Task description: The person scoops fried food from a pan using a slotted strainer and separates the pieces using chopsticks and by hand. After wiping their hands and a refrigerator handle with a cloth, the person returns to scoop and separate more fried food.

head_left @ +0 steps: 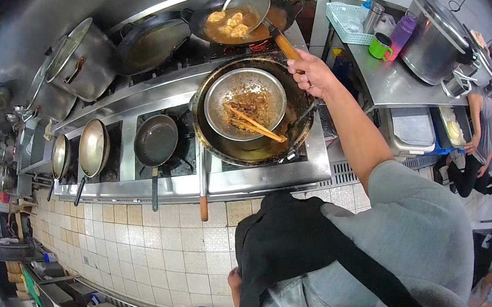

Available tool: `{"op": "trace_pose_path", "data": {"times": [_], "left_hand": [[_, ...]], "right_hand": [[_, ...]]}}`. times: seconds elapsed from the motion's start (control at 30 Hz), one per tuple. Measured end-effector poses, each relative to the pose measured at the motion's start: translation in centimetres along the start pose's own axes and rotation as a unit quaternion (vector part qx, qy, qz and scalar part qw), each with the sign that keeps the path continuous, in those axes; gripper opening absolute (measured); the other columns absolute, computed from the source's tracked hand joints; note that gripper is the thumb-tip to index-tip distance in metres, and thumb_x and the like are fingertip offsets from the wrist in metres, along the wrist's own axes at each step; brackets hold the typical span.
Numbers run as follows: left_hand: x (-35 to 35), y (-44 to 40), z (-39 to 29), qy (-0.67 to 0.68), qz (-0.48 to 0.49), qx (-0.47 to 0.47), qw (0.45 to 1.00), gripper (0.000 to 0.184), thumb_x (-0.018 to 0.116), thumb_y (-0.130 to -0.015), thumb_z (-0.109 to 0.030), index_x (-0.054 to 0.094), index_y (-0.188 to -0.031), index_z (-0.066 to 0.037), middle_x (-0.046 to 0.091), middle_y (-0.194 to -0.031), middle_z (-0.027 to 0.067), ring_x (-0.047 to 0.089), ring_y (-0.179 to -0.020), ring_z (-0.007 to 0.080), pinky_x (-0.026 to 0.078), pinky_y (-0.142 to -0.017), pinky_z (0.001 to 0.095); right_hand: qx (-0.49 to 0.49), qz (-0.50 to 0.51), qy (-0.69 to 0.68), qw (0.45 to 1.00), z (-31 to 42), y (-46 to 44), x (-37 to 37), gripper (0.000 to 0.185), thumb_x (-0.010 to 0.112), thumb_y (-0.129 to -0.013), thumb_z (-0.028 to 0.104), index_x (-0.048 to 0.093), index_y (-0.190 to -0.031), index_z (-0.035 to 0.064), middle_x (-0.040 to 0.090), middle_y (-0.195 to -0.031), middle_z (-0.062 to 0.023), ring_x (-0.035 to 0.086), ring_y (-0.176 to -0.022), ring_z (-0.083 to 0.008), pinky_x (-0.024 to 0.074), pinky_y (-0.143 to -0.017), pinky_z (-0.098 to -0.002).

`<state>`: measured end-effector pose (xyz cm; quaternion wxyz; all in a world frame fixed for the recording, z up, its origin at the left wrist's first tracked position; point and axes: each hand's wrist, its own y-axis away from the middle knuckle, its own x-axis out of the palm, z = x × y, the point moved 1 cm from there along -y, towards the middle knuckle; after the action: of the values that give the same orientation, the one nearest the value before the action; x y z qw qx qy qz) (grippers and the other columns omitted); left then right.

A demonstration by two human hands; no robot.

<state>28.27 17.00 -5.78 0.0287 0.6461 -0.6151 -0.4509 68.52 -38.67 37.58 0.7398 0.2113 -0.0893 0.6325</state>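
Note:
My right hand (pixel 313 72) grips the wooden handle of a strainer (pixel 285 43). Its round mesh head tilts over the back wok (pixel 194 22), where several pale yellow food pieces (pixel 235 25) lie in brown liquid. Nearer to me, a metal colander (pixel 214 117) sits inside a large, dark, stained wok (pixel 211 149). Brown bits cling to the colander's inside, and a pair of wooden chopsticks (pixel 258 128) rests across it. My left hand (pixel 234 279) hangs low beside my black apron; its fingers are mostly hidden.
A long-handled tool (pixel 202 190) projects over the stove's front edge. Left of it stand a black frying pan (pixel 156 140) and two lighter pans. Tall pots (pixel 82 66) line the back left. On the right counter are a green mug (pixel 380 47) and large pot (pixel 430 42); people stand beyond.

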Motion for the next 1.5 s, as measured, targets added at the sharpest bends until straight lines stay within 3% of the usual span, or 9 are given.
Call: {"op": "trace_pose_path", "data": {"times": [0.13, 0.3, 0.47, 0.6, 0.9, 0.97, 1.13, 1.37, 1.5], "left_hand": [[2.4, 0.2, -2.8, 0.161, -0.011, -0.073, 0.984, 0.036, 0.060, -0.086, -0.028, 0.067, -0.105, 0.002, 0.070, -0.091, 0.0155, 0.066, -0.086, 0.0214, 0.049, -0.076, 0.0318], [3.3, -0.7, -1.9, 0.082, 0.008, -0.079, 0.993, 0.035, 0.061, -0.087, -0.026, 0.065, -0.108, 0.001, 0.068, -0.095, 0.0120, 0.064, -0.082, 0.0189, 0.049, -0.071, 0.0293], [-2.5, 7.9, -18.5, 0.188, 0.004, -0.186, 0.964, 0.030, 0.056, -0.090, -0.024, 0.060, -0.111, -0.003, 0.065, -0.100, 0.0112, 0.062, -0.071, 0.0229, 0.046, -0.051, 0.0355], [-2.2, 7.8, -19.7, 0.199, -0.019, -0.204, 0.958, 0.029, 0.060, -0.088, -0.019, 0.060, -0.110, 0.000, 0.066, -0.090, 0.0103, 0.059, -0.064, 0.0191, 0.042, -0.048, 0.0317], [-1.4, 5.8, -17.6, 0.064, -0.001, -0.117, 0.991, 0.030, 0.064, -0.085, -0.018, 0.065, -0.105, 0.003, 0.068, -0.085, 0.0104, 0.065, -0.082, 0.0198, 0.051, -0.069, 0.0309], [-1.5, 5.6, -18.2, 0.109, 0.005, -0.123, 0.986, 0.032, 0.064, -0.085, -0.019, 0.063, -0.108, 0.003, 0.068, -0.089, 0.0121, 0.065, -0.081, 0.0217, 0.051, -0.067, 0.0329], [-2.8, 7.3, -23.8, 0.181, 0.013, -0.183, 0.966, 0.036, 0.061, -0.087, -0.018, 0.055, -0.114, 0.004, 0.063, -0.097, 0.0155, 0.063, -0.080, 0.0271, 0.053, -0.062, 0.0373], [-0.9, 5.9, -19.0, 0.225, 0.005, -0.135, 0.965, 0.036, 0.061, -0.087, -0.021, 0.056, -0.113, 0.004, 0.064, -0.094, 0.0129, 0.063, -0.075, 0.0256, 0.052, -0.061, 0.0350], [-1.2, 6.3, -18.8, 0.085, 0.017, -0.118, 0.989, 0.034, 0.063, -0.085, -0.018, 0.059, -0.110, 0.005, 0.067, -0.088, 0.0115, 0.063, -0.075, 0.0196, 0.051, -0.063, 0.0307]], "right_hand": [[-0.009, 0.066, 0.066, 0.996, 0.7, -0.2, -1.5, 0.061, 0.057, -0.089, 0.009, 0.027, -0.142, 0.0128, 0.046, -0.075, 0.0016, 0.036, -0.045, -0.0020, 0.0276, -0.036, -0.0171], [-0.024, 0.063, 0.163, 0.984, 2.4, 1.7, -2.3, 0.068, 0.058, -0.087, 0.007, 0.026, -0.146, 0.0135, 0.042, -0.070, 0.0036, 0.033, -0.044, -0.0019, 0.0261, -0.037, -0.0172], [-0.044, 0.052, 0.249, 0.966, 4.1, 3.6, -2.8, 0.066, 0.058, -0.085, 0.004, 0.032, -0.145, 0.0132, 0.039, -0.068, 0.0072, 0.031, -0.045, -0.0016, 0.0234, -0.039, -0.0181], [-0.082, 0.044, 0.302, 0.949, 4.6, 4.6, -4.0, 0.067, 0.060, -0.082, 0.005, 0.036, -0.144, 0.0136, 0.046, -0.074, 0.0091, 0.031, -0.048, -0.0013, 0.0243, -0.042, -0.0187], [-0.102, 0.046, 0.321, 0.940, 5.5, 7.9, -3.7, 0.068, 0.061, -0.082, 0.008, 0.036, -0.144, 0.0134, 0.042, -0.072, 0.0095, 0.031, -0.050, -0.0007, 0.0238, -0.043, -0.0171], [-0.113, 0.052, 0.327, 0.937, 5.6, 8.1, -3.8, 0.065, 0.060, -0.082, 0.002, 0.039, -0.142, 0.0100, 0.055, -0.094, 0.0069, 0.042, -0.064, -0.0017, 0.0367, -0.057, -0.0173], [-0.078, 0.038, 0.254, 0.963, 6.2, 8.6, -3.8, 0.065, 0.060, -0.082, 0.001, 0.038, -0.142, 0.0113, 0.056, -0.093, 0.0068, 0.037, -0.055, 0.0004, 0.0294, -0.047, -0.0159], [-0.116, 0.035, 0.184, 0.975, 4.6, 7.5, -3.6, 0.065, 0.060, -0.082, 0.000, 0.038, -0.143, 0.0114, 0.057, -0.089, 0.0049, 0.035, -0.051, -0.0017, 0.0290, -0.044, -0.0172], [-0.073, 0.012, 0.284, 0.956, 3.0, 6.7, -3.2, 0.065, 0.061, -0.082, 0.000, 0.038, -0.142, 0.0102, 0.054, -0.085, 0.0044, 0.036, -0.052, -0.0025, 0.0308, -0.045, -0.0193]]}}
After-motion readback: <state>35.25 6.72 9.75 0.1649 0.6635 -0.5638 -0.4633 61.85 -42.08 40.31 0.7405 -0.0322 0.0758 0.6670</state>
